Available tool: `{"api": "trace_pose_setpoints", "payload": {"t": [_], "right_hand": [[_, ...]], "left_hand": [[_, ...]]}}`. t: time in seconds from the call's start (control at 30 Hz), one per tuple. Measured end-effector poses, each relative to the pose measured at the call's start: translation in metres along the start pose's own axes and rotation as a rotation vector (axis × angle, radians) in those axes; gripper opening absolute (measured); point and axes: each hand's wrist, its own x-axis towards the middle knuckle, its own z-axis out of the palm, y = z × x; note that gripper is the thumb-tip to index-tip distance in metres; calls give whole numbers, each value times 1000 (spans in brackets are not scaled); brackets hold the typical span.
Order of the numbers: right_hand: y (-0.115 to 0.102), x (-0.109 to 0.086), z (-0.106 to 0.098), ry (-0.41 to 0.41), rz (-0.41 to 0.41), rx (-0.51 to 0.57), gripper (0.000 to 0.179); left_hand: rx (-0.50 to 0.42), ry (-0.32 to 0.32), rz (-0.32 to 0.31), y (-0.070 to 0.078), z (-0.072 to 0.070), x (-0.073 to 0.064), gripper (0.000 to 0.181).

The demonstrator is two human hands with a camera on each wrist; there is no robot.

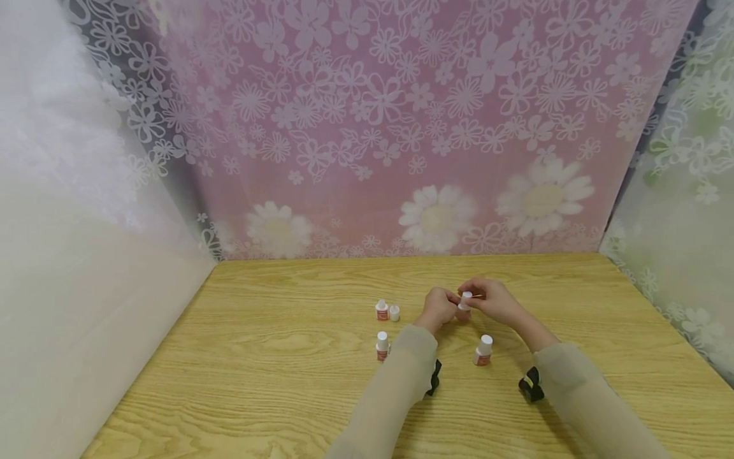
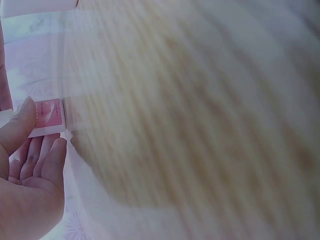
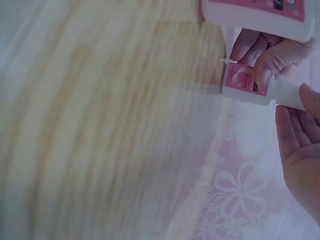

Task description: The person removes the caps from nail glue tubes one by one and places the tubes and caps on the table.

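My left hand (image 1: 440,306) holds a small white squeeze bottle with a pink-red label (image 3: 244,81) by its body, the thumb lying across the label. The bottle's tall white cap (image 3: 290,95) is pinched between the thumb and fingers of my right hand (image 1: 494,301). Seen from the head, the held bottle stands upright over the table, with the cap on top. In the left wrist view the label (image 2: 49,113) shows beside the left thumb, and part of the bottle is hidden by the hand.
An uncapped bottle (image 1: 381,311) stands left of my hands, with a loose white cap (image 1: 394,313) beside it. Closer to me are two capped bottles, one by the left sleeve (image 1: 382,347) and one between the forearms (image 1: 483,350). A flowered curtain (image 1: 344,127) backs the wooden table (image 1: 258,382).
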Motion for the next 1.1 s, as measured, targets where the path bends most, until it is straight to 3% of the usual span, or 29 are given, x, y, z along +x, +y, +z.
{"api": "trace_pose_setpoints", "payload": {"t": [0.33, 0.6, 0.8, 1.1], "right_hand": [[-1, -1, 0, -24, 2, 55, 24], [-1, -3, -2, 2, 96, 2, 34], [-2, -2, -2, 41, 156, -32, 33], [-2, -2, -3, 59, 152, -59, 27]], "left_hand": [[-23, -21, -7, -1, -1, 0, 16], [1, -5, -1, -1, 1, 1, 13], [-6, 11, 15, -3, 3, 3, 13], [5, 1, 39, -1, 0, 0, 8]]}}
